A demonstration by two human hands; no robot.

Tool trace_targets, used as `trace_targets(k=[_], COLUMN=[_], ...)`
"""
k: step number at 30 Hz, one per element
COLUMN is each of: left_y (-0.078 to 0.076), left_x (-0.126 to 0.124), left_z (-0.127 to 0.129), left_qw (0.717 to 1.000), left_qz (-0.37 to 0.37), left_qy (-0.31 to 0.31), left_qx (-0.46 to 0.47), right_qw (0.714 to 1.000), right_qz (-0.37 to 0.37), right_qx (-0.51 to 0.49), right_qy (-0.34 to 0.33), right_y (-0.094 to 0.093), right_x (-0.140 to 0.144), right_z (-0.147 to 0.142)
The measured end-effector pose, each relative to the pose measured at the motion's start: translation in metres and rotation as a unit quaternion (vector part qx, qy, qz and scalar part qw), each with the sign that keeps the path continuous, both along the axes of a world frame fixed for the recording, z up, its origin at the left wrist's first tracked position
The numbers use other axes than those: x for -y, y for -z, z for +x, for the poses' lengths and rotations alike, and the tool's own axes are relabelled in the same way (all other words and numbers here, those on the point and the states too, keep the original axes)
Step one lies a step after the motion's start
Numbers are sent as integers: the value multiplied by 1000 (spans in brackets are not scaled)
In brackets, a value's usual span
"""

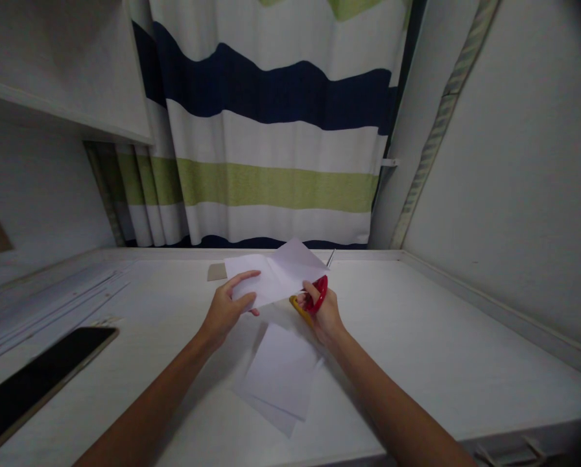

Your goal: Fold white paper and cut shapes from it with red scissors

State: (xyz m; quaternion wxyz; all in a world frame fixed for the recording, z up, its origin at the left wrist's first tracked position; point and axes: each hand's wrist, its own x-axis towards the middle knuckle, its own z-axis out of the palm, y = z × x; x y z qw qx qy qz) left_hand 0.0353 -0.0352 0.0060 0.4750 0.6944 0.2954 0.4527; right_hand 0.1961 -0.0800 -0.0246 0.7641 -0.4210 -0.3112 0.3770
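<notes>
My left hand [227,308] pinches the left end of a white sheet of paper [275,272], thumb on top, holding it above the table. The sheet has a crease, and its right part tilts upward. In my right hand [325,314] is a pair of scissors [318,293] with red and yellow handles, fingers through the loops. The metal blades point up and away beside the sheet's right edge, partly hidden by it. Below the hands, several white paper pieces [283,370] lie overlapping on the table.
A dark phone-like slab [42,383] lies at the left of the white table [392,376]. A small beige square [216,272] rests behind my left hand. A striped curtain [275,143] hangs at the back, with a shelf [61,110] upper left and a wall on the right.
</notes>
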Motion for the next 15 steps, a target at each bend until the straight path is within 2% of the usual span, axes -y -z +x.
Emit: trace_targets(k=[4, 6, 8, 10, 12, 15], left_y=[-2, -2, -3, -4, -5, -5], left_x=[-6, -12, -18, -22, -25, -29], left_z=[-5, -9, -14, -19, -24, -28], left_qw=[997, 991, 977, 957, 943, 930], left_qz=[46, 79, 112, 138, 151, 172], left_qy=[-39, -70, -120, -177, -215, -247], left_qx=[-39, -81, -137, -184, -206, -211], right_qw=[999, 991, 954, 899, 867, 845], right_qz=[-46, -85, -140, -175, -186, -194], right_qx=[7, 98, 263, 395, 448, 478], right_qy=[-20, -19, 19, 77, 118, 140], right_y=[1, 1, 0, 0, 1, 4], right_x=[0, 1, 2, 2, 3, 3], right_z=[6, 7, 10, 15, 21, 28])
